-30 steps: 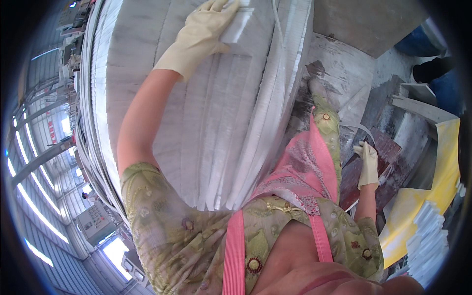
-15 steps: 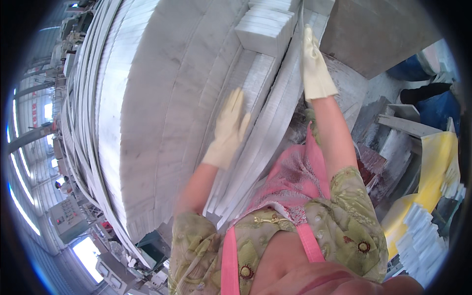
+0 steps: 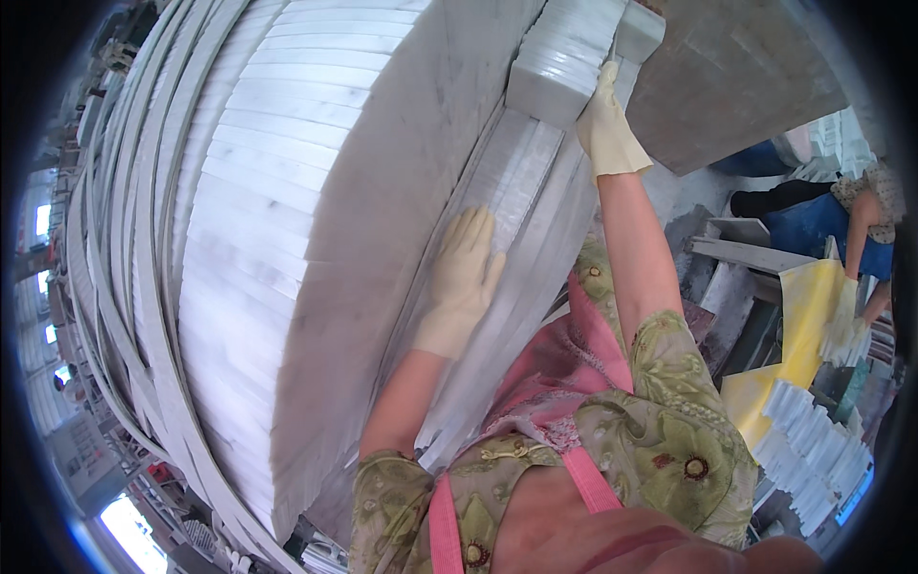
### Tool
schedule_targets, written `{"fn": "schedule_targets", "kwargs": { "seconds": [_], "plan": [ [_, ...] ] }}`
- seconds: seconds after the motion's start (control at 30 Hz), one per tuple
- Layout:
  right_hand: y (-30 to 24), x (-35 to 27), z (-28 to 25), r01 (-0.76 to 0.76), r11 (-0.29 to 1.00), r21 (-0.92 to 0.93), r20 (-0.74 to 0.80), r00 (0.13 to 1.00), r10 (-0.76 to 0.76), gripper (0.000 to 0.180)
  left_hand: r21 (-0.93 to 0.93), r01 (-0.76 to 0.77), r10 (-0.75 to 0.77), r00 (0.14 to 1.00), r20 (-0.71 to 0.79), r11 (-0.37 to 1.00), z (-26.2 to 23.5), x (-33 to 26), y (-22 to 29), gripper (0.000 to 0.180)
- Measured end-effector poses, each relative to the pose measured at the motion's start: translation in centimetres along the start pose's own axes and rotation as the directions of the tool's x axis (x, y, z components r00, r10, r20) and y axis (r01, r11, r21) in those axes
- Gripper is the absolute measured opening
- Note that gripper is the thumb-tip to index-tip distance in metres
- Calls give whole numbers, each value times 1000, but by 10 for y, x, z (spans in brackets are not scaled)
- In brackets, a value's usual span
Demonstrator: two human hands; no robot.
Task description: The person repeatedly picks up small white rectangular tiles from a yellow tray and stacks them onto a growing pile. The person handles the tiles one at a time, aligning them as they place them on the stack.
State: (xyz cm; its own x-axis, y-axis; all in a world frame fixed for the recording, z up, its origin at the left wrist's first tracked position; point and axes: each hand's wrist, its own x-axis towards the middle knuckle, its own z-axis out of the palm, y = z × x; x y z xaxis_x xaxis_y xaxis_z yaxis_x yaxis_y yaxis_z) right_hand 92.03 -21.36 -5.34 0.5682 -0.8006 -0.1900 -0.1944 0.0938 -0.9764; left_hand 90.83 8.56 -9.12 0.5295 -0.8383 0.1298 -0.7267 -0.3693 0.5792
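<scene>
My left hand [image 3: 461, 273], in a cream rubber glove, lies on long, pale grey-white stone strips [image 3: 512, 172] with its fingers stretched out. It grips nothing. My right hand [image 3: 610, 129], gloved alike, reaches farther up and presses along the right side of a short stack of white stone pieces [image 3: 566, 67]. Its fingers look stretched and edge-on to me; their far side is partly hidden. Left of my left hand rises a large stack of white, grey-veined stone slabs [image 3: 287, 143], its broad grey face [image 3: 382, 191] towards me.
Long thin strips [image 3: 153, 239] lean along the far left. A brown-grey board [image 3: 736, 77] stands at upper right. Another person's gloved hand [image 3: 841, 320] is by a yellow sheet [image 3: 798, 316] and stacked pale strips [image 3: 813, 450] at the right.
The view has shifted, showing more of the slab stack's edges. My right hand now sits against the short stack's side; my left hand stays on the strips. Another person's arms appear at right.
</scene>
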Motion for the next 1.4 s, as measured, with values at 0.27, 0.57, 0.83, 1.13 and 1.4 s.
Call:
{"fn": "schedule_targets", "kwargs": {
  "seconds": [0.27,0.57,0.83,1.13,1.4],
  "plan": [
    [18,2,-1,124,951,-281,-26,990,-137,64,-13,-21,20,998,-55,1000,2,2,2,57],
    [23,26,-28,123,982,-142,113,988,-108,81,35,-34,35,999,-34,999,6,-1,0,58],
    [-27,20,-2,-64,961,-267,-64,997,48,81,18,-16,17,998,-63,1000,7,0,-3,52],
    [-12,33,-32,3,776,-631,45,998,33,77,14,-31,32,996,-80,999,10,0,-5,54],
    [-73,91,-19,419,181,-890,198,712,-674,61,3,-19,19,998,-60,1000,10,1,-5,54]
  ]
}}
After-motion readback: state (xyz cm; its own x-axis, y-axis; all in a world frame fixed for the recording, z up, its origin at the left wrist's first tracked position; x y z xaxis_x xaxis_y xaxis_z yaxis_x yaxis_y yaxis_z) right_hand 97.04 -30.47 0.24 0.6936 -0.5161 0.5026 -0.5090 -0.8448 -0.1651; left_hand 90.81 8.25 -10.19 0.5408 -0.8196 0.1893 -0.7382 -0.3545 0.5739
